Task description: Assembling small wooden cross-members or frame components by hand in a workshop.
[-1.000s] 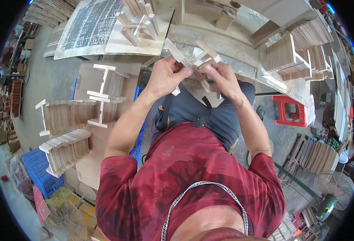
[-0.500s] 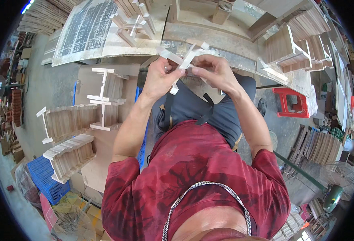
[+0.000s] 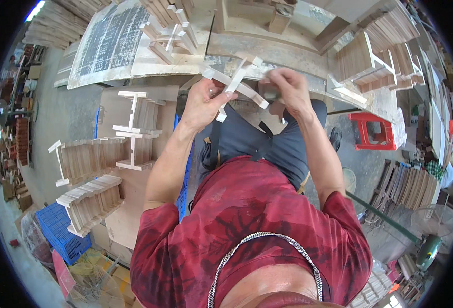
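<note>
the work surface was a grey, dusty workbench (image 3: 298,51) running across the top of the view, with a grey concrete floor (image 3: 77,118) below it in a crowded workshop. a flat grey board with a dark printed grid (image 3: 111,43) lay on the bench at the left, and loose pale wooden strips (image 3: 170,33) lay crossed just beside it.

on the floor to my left stood stacked pale wooden slat frames (image 3: 90,179) on sheets of brown cardboard (image 3: 129,226), with a blue plastic crate (image 3: 57,231) near them. a red plastic stool (image 3: 373,131) stood on the floor to my right, below further stacks of slatted wooden pieces (image 3: 370,59) on the bench end. nothing lay between my hands and the bench edge.

the small pale wooden frame of crossed thin strips (image 3: 237,84) was held in the air just in front of the bench edge, above my lap. its strips were light, unfinished wood, joined at angles, one long strip running diagonally.

my left hand (image 3: 203,105) was closed around the lower left part of the frame, thumb on top of a strip. my right hand (image 3: 285,92) was curled in a narrow grip at the frame's right end; i could not tell what the fingers pinched there.
</note>
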A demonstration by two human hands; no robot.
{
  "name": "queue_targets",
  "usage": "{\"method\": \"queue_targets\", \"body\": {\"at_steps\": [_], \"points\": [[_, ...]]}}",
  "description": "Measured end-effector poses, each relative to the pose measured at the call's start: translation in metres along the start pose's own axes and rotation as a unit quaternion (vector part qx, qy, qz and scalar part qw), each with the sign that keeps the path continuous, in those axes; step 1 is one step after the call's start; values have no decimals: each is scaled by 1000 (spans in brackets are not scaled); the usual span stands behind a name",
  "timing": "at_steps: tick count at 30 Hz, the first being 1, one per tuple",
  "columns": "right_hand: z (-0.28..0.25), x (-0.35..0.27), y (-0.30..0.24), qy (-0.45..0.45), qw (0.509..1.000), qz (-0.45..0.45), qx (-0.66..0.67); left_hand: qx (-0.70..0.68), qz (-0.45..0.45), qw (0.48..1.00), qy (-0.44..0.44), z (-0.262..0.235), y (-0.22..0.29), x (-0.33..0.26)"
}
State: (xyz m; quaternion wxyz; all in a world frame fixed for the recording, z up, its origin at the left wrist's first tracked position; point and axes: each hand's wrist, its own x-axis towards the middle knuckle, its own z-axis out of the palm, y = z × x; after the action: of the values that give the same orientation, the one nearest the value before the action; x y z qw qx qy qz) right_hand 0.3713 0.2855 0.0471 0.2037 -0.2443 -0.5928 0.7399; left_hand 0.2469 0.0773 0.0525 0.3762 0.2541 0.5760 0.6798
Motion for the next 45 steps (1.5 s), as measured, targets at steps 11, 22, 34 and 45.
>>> {"method": "queue_targets", "body": {"at_steps": [11,22,34,45], "points": [[13,19,-67,-223,953,200,51,508,281,814,-28,-17,50,-22],[115,111,-125,-258,919,-252,-161,486,416,631,440,-90,87,-49],[163,215,-59,-334,897,-155,-245,384,103,852,341,-168,-32,73],[144,219,24,-286,851,-77,-433,391,112,844,349,-146,-15,64]]}}
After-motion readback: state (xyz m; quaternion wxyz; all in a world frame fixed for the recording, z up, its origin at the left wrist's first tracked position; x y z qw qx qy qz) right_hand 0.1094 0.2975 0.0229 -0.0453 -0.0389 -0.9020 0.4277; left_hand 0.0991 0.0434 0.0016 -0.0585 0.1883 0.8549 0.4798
